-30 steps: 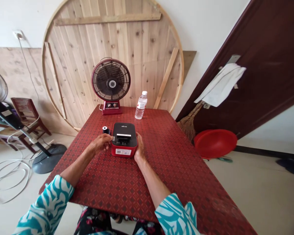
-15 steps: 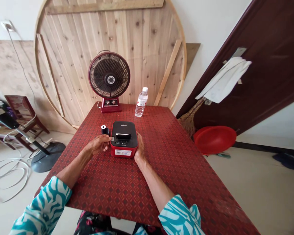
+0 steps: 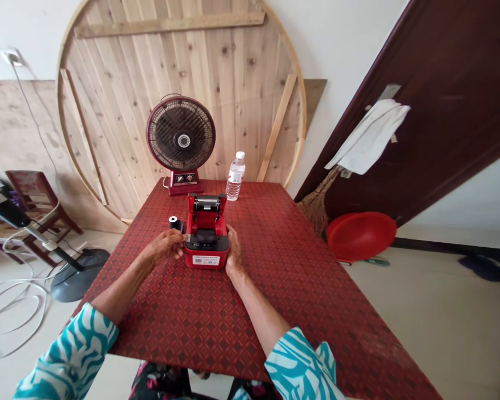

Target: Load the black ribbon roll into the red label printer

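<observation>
A red and black receipt printer point(image 3: 208, 259) stands on the patterned table with its lid point(image 3: 206, 204) raised, so the red inner compartment shows. My left hand point(image 3: 169, 243) is closed at the printer's left front corner, thumb and forefinger on a small grey tab there. Along the opposite side, my right hand point(image 3: 234, 253) grips the casing, its fingers partly hidden behind it. A dark paper roll point(image 3: 175, 223) with a white end stands just beyond my left hand, partly covered by the printer.
Toward the far edge of the red table point(image 3: 275, 300) stand a red fan point(image 3: 181, 139) and a water bottle point(image 3: 235, 176). Right of the table are a broom point(image 3: 319, 201) and a red basin point(image 3: 360, 236). On the left floor, a black fan base point(image 3: 81, 275) sits beside coiled cable.
The printer's lid has swung up and back, exposing the inside. Both hands keep their places on the printer, while the whole view has shifted slightly.
</observation>
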### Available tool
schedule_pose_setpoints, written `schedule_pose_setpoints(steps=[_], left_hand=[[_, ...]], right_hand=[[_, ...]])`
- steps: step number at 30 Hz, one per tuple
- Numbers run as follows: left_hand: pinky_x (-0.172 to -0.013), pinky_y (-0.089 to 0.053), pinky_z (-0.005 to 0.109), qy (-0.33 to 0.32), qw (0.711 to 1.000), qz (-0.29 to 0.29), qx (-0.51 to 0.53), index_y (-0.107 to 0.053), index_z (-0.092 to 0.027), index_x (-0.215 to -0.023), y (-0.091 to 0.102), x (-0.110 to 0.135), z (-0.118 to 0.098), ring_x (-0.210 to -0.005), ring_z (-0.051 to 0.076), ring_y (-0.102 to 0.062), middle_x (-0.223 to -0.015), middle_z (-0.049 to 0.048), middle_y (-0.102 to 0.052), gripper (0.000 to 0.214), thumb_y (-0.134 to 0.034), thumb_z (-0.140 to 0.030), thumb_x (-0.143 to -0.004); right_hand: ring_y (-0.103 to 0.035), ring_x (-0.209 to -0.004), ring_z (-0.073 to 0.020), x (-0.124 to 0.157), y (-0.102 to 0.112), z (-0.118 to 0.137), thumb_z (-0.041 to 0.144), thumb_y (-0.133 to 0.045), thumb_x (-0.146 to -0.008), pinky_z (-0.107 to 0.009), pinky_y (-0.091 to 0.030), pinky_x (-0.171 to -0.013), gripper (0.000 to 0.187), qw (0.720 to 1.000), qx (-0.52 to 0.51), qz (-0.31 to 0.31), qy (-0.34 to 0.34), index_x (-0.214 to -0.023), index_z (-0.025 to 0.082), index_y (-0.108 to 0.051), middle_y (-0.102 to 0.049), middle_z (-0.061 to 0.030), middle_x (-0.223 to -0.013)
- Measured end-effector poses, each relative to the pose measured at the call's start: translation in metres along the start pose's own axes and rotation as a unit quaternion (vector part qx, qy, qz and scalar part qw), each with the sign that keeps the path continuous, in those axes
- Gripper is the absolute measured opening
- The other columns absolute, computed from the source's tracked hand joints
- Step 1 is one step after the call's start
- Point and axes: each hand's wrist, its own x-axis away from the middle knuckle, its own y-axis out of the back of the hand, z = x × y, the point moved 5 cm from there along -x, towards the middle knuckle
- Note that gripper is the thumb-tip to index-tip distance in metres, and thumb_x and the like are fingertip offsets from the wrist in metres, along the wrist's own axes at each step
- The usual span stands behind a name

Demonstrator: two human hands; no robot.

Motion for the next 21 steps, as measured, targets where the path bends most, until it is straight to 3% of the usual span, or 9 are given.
schedule_pose_setpoints(steps=[2, 5, 9, 12, 15, 17, 21], left_hand=[[-0.033, -0.032, 0.015, -0.034, 0.997, 0.004, -0.063, -0.05, -0.017, -0.066, 0.003, -0.002, -0.009, -0.032, 0.006, -0.046, -0.044, -0.0061, -0.052, 0.027, -0.071, -0.033, -0.071], [-0.036, -0.03, 0.016, -0.141, 0.974, -0.022, -0.179, -0.058, -0.017, -0.068, 0.003, -0.011, -0.034, -0.033, 0.005, -0.041, -0.045, -0.0055, -0.051, 0.021, -0.063, -0.035, -0.078], [-0.06, -0.046, 0.021, -0.242, 0.884, -0.014, -0.399, -0.07, -0.021, -0.074, -0.022, -0.033, -0.067, -0.06, 0.013, -0.062, -0.07, 0.0, -0.069, 0.009, -0.062, -0.019, -0.074], [-0.075, -0.047, 0.025, -0.229, 0.798, 0.026, -0.557, -0.074, -0.024, -0.072, -0.049, -0.051, -0.077, -0.082, 0.021, -0.067, -0.081, 0.0023, -0.073, 0.017, -0.062, -0.012, -0.07], [-0.071, -0.046, 0.027, -0.181, 0.744, 0.059, -0.641, -0.073, -0.025, -0.068, -0.068, -0.067, -0.076, -0.08, 0.023, -0.066, -0.075, 0.0036, -0.073, 0.018, -0.064, -0.01, -0.065], [-0.065, -0.044, 0.025, -0.164, 0.735, 0.092, -0.652, -0.072, -0.025, -0.064, -0.076, -0.073, -0.072, -0.071, 0.021, -0.065, -0.066, 0.0024, -0.07, 0.019, -0.063, -0.008, -0.061], [-0.052, -0.039, 0.024, -0.136, 0.748, 0.181, -0.624, -0.072, -0.023, -0.062, -0.082, -0.074, -0.063, -0.045, 0.016, -0.052, -0.047, -0.0007, -0.059, 0.02, -0.059, -0.008, -0.061]], right_hand=[[-0.058, -0.11, -0.0225, 0.0, 0.001, -0.001, 0.061, -0.049, -0.08, -0.038, -0.042, -0.096, 0.055, 1.0, 0.003, 0.002, 0.0, -0.116, 0.021, -0.06, -0.067, -0.0056, -0.118], [-0.058, -0.11, -0.0213, 0.0, 0.001, -0.002, 0.059, -0.049, -0.082, -0.037, -0.042, -0.096, 0.052, 1.0, 0.006, 0.011, 0.001, -0.116, 0.023, -0.06, -0.067, -0.0045, -0.118], [-0.059, -0.108, -0.0206, -0.001, 0.001, -0.005, 0.057, -0.05, -0.082, -0.037, -0.043, -0.095, 0.049, 1.0, -0.009, 0.01, 0.004, -0.116, 0.023, -0.061, -0.067, -0.0041, -0.117], [-0.059, -0.108, -0.0209, -0.003, 0.0, -0.008, 0.058, -0.051, -0.081, -0.037, -0.044, -0.094, 0.05, 1.0, -0.021, 0.009, 0.002, -0.116, 0.023, -0.061, -0.068, -0.0041, -0.114], [-0.059, -0.106, -0.0204, -0.004, -0.001, -0.01, 0.058, -0.052, -0.08, -0.036, -0.046, -0.092, 0.05, 0.999, -0.031, 0.015, -0.001, -0.115, 0.023, -0.061, -0.07, -0.0031, -0.109], [-0.06, -0.104, -0.02, -0.004, -0.001, -0.01, 0.057, -0.052, -0.081, -0.035, -0.046, -0.09, 0.049, 0.999, -0.034, 0.018, -0.003, -0.115, 0.023, -0.061, -0.07, -0.0028, -0.107], [-0.061, -0.1, -0.0196, -0.005, -0.001, -0.01, 0.056, -0.053, -0.081, -0.035, -0.046, -0.09, 0.048, 0.999, -0.035, 0.011, -0.006, -0.115, 0.023, -0.062, -0.07, -0.003, -0.104]])
